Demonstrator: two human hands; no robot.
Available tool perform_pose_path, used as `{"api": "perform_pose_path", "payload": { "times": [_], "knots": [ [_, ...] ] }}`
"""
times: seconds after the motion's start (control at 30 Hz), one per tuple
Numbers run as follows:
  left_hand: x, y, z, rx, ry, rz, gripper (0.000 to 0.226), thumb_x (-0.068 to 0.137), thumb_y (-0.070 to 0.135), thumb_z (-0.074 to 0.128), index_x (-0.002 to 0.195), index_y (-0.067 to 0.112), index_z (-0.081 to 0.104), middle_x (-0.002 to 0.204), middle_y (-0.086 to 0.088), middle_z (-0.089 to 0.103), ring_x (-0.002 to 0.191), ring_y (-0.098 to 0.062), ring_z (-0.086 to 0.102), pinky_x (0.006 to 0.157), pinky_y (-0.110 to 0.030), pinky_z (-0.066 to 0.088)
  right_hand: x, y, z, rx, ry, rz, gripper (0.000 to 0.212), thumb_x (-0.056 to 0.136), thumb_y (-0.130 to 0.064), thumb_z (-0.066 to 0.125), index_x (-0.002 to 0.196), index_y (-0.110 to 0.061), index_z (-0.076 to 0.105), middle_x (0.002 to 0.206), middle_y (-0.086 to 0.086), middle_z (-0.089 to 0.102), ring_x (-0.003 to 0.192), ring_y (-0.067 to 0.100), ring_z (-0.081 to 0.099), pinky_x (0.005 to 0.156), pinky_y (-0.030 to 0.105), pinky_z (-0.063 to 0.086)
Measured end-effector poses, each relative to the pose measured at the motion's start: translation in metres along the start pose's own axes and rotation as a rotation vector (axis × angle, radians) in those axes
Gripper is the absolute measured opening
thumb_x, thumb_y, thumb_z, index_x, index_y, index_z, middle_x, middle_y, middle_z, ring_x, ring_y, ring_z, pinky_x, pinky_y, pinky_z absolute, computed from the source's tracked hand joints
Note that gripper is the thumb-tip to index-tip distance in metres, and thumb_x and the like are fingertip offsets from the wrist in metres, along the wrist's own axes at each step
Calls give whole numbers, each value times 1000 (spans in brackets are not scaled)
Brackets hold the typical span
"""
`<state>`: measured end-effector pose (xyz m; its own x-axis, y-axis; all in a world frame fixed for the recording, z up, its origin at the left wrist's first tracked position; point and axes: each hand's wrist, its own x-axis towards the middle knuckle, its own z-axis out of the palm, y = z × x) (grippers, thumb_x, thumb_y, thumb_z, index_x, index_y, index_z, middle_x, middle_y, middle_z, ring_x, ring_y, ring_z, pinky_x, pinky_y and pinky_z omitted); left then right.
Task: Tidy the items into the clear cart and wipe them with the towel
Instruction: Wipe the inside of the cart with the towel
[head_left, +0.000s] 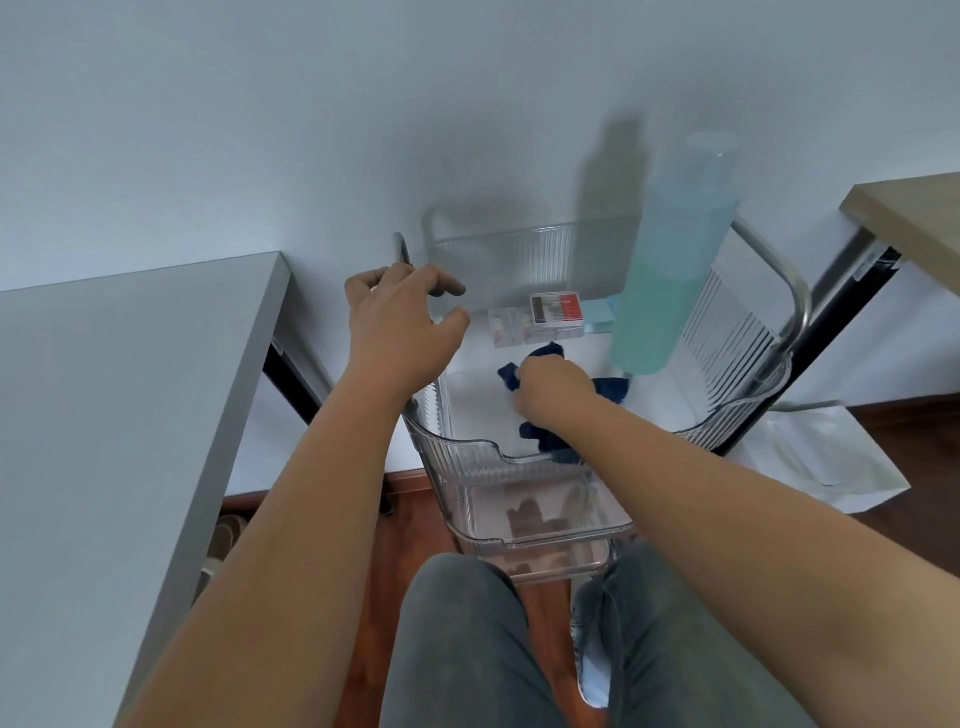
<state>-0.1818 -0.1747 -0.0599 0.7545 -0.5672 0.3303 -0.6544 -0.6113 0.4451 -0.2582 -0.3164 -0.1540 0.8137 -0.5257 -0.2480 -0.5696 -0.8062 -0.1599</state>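
The right hand (550, 387) is clamped on a crumpled dark blue towel (540, 434), pressing it onto the white floor of the top tray of the clear ribbed plastic cart (478, 457), which stands against the pale wall between a grey table (130, 389) and a wooden desk (914, 218). The left hand (400, 322) rests at the tray's rim at ten o'clock from the towel, fingers spread apart and gripping nothing. A small red-and-white box (558, 309) lies at twelve o'clock from the towel, a tall translucent bottle of blue-green liquid (670, 270) stands upright at one o'clock.
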Motion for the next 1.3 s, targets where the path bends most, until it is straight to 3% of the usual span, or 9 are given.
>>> {"api": "perform_pose_path", "payload": {
  "times": [0.17, 0.3, 0.5, 0.6, 0.67, 0.77, 0.93, 1.1, 1.3],
  "knots": [
    [0, -3, 1, -59, 9, -14, 21, 90, 36, 59, 109, 39, 66, 104, 18, 52, 124, -23, 30, 92, -22, 21, 8, -55, 19, -53, -4, -242, 34, 92, -11, 45, 124, -6, 54, 126, 16, 44, 105, 34, 51, 75, 35, 35],
    [-1, -3, 1, -105, 0, -25, 22, 92, 33, 54, 109, 37, 67, 109, 15, 57, 125, -24, 29, 92, -23, 21, 9, -65, 16, -135, -9, -393, 30, 95, -13, 44, 121, -5, 56, 123, 17, 45, 95, 32, 54, 70, 33, 37],
    [-1, -1, 0, -134, -14, -21, 21, 92, 34, 53, 108, 37, 66, 111, 15, 58, 125, -22, 29, 94, -24, 21, -10, -14, 5, -46, -300, -794, 17, 85, -2, 59, 98, -1, 70, 117, 15, 56, 101, 32, 55, 91, 38, 44],
    [-1, -2, -1, -141, -21, -23, 20, 93, 35, 52, 108, 38, 66, 112, 14, 58, 123, -18, 28, 95, -25, 21, -16, 21, -14, -14, -399, -684, 24, 87, -12, 65, 108, -18, 73, 128, 1, 48, 110, 19, 48, 98, 28, 34],
    [-1, -2, -2, -156, -23, -39, 20, 93, 36, 53, 108, 38, 66, 109, 15, 56, 119, -17, 28, 93, -24, 21, -17, 44, -27, -64, -379, -561, 30, 85, -13, 68, 111, -26, 73, 117, -4, 57, 101, 20, 54, 92, 32, 43],
    [-1, 0, -2, -187, -28, -73, 20, 94, 36, 52, 107, 37, 66, 107, 15, 53, 110, -17, 29, 90, -25, 23, -19, 73, -35, -132, -224, -298, 13, 83, -15, 66, 92, -20, 74, 83, -2, 65, 81, 26, 60, 73, 31, 49],
    [-1, 0, -1, -96, -15, -90, 24, 94, 31, 50, 110, 36, 67, 124, 8, 54, 130, -26, 26, 96, -26, 22, -30, 97, -33, -357, -111, 120, 19, 90, -25, 56, 103, -13, 63, 73, 0, 45, 75, 25, 50, 62, 31, 40],
    [0, 0, 0, -306, 15, -171, 24, 94, 21, 52, 101, 37, 68, 110, 17, 46, 128, -19, 28, 91, -16, 17, -30, 85, -28, -258, -75, 160, 24, 88, -12, 55, 110, -3, 59, 97, 10, 59, 89, 30, 59, 67, 32, 44],
    [0, 0, 1, -357, 34, -186, 23, 93, 21, 52, 95, 38, 67, 110, 17, 48, 125, -20, 32, 93, -20, 19, -33, 11, -24, -182, -117, -144, 27, 87, -32, 62, 84, -5, 56, 67, 5, 48, 73, 27, 53, 66, 34, 46]
  ]
}}
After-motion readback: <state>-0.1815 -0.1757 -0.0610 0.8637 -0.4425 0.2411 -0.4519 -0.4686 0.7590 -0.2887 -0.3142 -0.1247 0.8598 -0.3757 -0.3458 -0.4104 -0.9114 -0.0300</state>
